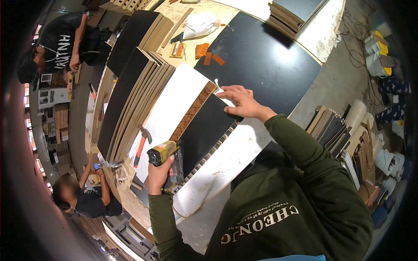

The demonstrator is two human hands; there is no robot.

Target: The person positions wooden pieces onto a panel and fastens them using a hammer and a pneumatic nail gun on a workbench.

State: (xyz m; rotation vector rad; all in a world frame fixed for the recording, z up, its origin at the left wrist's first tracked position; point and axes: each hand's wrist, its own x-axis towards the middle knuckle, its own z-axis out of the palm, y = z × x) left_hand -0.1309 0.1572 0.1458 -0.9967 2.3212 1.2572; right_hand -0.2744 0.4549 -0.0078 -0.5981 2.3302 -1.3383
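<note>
My left hand (162, 175) is wrapped round a yellow-and-black power tool, apparently a nail gun or stapler (163, 152). The tool is at the near end of a narrow black panel (208, 130). A brown strip with a zigzag pattern (191, 112) runs along the panel's left side, and a row of small notches lines its right side. At the far end rests my right hand (244, 102), fingers spread over the corner and thumb on the black face. A small white piece (217, 83) shows by its fingertips; its kind is unclear. The panel lies on a white board (163, 104).
A hammer (140, 148) with an orange handle lies left of the panel. Stacked dark boards (135, 100) stand farther left. Beyond are a large black sheet (265, 65), orange pieces (201, 50) and a white bag (201, 25). Two people (93, 193) (65, 43) work at left.
</note>
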